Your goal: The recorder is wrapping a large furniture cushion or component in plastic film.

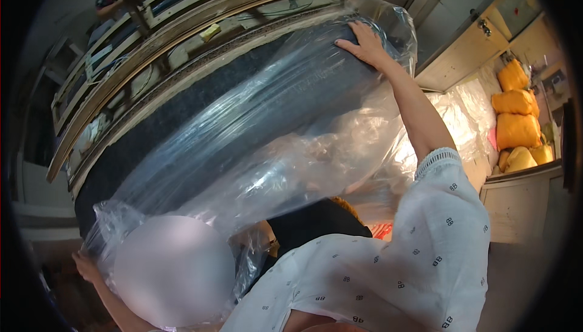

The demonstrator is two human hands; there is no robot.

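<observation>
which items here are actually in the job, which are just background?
In hand:
- large dark padded slab
- clear plastic film bag sheathing it
- right hand flat on the far end
- left hand at the near corner

Lying about:
- wooden slatted frame
- stuffed yellow sacks
- pale wooden cabinet

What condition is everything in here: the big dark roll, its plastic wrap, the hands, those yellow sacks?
Dark roll: lying tilted, partly inside the bag.
Clear plastic bag: crumpled, loose, drawn over the roll.
Right hand: open, flat on the plastic at the roll's upper end.
Left hand: at the bag's lower end; grip not clear.
Yellow sacks: stuffed full, stacked.
Wooden frame: slatted, behind the roll.
</observation>
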